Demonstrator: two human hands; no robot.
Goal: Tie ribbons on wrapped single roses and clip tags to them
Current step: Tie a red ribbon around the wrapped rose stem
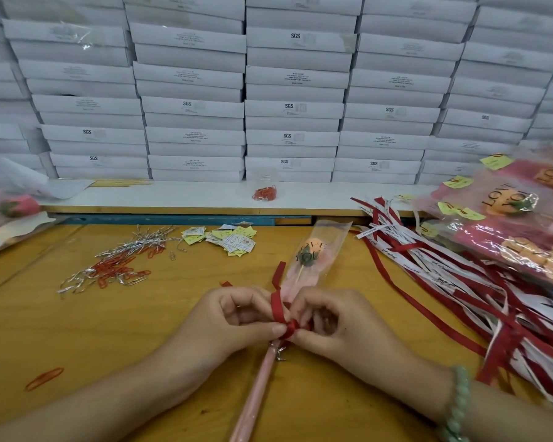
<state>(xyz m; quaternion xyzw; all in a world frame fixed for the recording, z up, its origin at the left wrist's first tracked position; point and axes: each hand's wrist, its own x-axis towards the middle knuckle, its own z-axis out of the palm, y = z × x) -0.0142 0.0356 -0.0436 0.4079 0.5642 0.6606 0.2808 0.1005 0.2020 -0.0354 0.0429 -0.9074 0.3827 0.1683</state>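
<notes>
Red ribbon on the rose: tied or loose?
Half tied: ribbon knotted round the rose wrapper, left hand and right hand pinching it; no bow.

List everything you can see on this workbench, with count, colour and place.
wrapped rose: one, peach bloom in clear and pink sleeve, table centre
red ribbon: one, red, knotted round that sleeve
loose ribbons: many, red and white, table right
tagged roses: several, pink wrap with yellow tags, far right
tags: small heap, yellow and white, behind centre
paper clips: many, red, table left
twist ties: many, silver, among the clips
clip cup: one, clear, red clips inside, on the back ledge
boxes: many, white, stacked along the back
table: one, yellow wood
bracelet: one, pale green, right wrist
left hand: pinches the ribbon at the knot
right hand: pinches the ribbon at the knot
</notes>
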